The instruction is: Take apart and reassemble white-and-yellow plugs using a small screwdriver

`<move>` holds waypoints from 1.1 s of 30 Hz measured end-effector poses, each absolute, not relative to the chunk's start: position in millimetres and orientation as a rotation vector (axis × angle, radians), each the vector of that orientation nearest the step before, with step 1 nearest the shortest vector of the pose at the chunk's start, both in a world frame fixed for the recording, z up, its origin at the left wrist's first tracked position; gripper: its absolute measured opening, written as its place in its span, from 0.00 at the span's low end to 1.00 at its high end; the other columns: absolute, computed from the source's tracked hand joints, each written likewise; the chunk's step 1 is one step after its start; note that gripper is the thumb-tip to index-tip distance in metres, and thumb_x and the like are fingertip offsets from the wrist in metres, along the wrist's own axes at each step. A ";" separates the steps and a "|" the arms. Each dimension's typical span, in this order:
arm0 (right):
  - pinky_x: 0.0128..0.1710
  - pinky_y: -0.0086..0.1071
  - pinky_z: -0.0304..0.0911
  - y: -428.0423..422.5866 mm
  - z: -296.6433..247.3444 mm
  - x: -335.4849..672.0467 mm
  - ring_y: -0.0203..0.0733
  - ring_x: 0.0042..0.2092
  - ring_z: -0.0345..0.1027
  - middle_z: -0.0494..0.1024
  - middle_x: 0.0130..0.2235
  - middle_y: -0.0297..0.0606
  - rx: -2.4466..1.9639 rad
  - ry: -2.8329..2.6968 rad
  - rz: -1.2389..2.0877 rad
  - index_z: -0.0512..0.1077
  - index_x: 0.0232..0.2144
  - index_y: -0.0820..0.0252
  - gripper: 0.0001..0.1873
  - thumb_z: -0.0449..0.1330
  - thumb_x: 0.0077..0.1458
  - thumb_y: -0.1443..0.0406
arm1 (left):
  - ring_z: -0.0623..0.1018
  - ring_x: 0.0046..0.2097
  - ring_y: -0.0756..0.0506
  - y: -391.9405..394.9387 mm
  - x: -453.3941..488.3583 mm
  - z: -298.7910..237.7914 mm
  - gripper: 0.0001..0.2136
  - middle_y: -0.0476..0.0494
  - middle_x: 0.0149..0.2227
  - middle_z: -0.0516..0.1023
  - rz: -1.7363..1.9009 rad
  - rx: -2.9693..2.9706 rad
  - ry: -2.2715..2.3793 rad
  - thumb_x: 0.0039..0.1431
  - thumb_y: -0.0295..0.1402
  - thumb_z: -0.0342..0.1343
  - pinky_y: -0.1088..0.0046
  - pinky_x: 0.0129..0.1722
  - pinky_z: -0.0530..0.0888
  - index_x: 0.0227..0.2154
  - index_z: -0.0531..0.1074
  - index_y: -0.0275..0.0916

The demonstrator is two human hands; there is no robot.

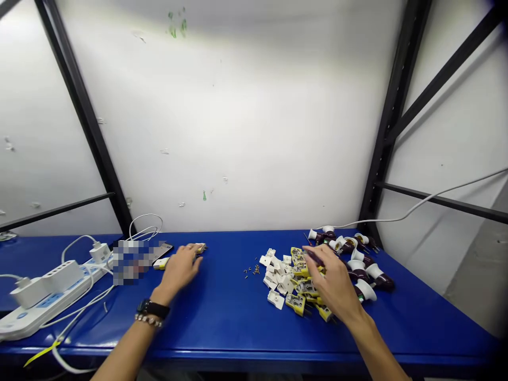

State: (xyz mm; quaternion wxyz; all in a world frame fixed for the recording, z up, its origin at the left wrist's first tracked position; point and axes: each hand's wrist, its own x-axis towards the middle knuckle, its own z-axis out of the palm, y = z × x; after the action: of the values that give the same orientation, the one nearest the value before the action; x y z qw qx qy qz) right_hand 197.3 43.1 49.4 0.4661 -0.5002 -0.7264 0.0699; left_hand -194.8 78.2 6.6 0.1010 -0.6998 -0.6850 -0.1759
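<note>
The left hand rests palm down on the blue bench, its grip curled around a small yellow plug part. The right hand arches over a heap of white and yellow plug parts, its grip pinching a dark-handled screwdriver.

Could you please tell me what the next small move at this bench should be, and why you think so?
I would probably bring the yellow plug piece at the left hand toward the right hand, which seems to hold a dark-handled screwdriver, since the small screws lie loose between the hands.
</note>
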 end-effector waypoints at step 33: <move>0.27 0.30 0.58 16.7 45.3 130.4 0.37 0.26 0.63 0.69 0.25 0.32 -0.984 -1.741 0.515 0.68 0.28 0.57 0.20 0.50 0.69 0.54 | 0.76 0.49 0.39 -11.6 -66.2 -22.3 0.15 0.43 0.47 0.79 -1.263 -2.742 -1.977 0.57 0.34 0.62 0.64 0.52 0.70 0.48 0.76 0.44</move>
State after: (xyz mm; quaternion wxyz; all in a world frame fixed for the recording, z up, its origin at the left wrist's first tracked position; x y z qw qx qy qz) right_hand 130.4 16.7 45.3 0.5128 -0.4090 -0.7238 0.2140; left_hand -66.2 -11.6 -22.3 -0.2312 -0.7393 -0.5330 -0.3405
